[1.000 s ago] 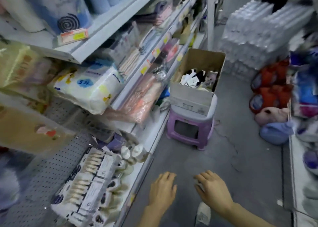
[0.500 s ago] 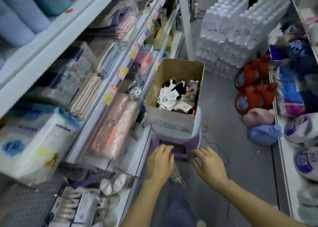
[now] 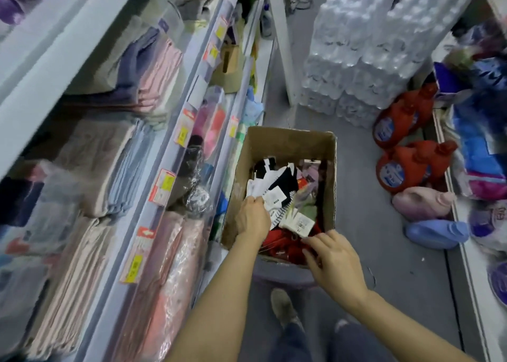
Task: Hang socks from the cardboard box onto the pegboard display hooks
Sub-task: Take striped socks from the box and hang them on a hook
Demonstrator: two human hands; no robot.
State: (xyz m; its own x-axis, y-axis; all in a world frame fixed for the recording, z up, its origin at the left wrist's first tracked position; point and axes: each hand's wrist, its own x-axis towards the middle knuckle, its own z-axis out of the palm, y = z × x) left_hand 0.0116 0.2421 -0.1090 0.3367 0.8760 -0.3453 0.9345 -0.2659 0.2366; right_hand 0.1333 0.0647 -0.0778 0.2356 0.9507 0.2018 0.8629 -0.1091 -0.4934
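Down inside the open brown cardboard box [image 3: 285, 145], my left hand [image 3: 252, 219] has curled its fingers round a white sock bundle [image 3: 255, 187] near the left wall, pinching it among the loose pile. My right hand [image 3: 333, 254] hovers at the near rim, fingers spread and relaxed, tips just over the red socks [image 3: 279, 238] at the near end; it holds nothing. A second ago both hands were empty and well short of the box, out over the bare floor, and half a second ago they had only reached the purple plastic stool [image 3: 285, 275] beneath it. So the walk over is finished and the first pick has begun.

Around my grip lie black-and-white socks with white card labels [image 3: 277, 197], a pale green pair [image 3: 301, 213] and lilac ones [image 3: 311, 173] farther back, all tangled together. I judge the bundle may drag neighbours up with it, so the free hand should steady the pile.

Left of the box run shelves of folded towels [image 3: 153, 70] with yellow price tags. The pegboard and its hooks are out of sight now, so hanging means turning back.
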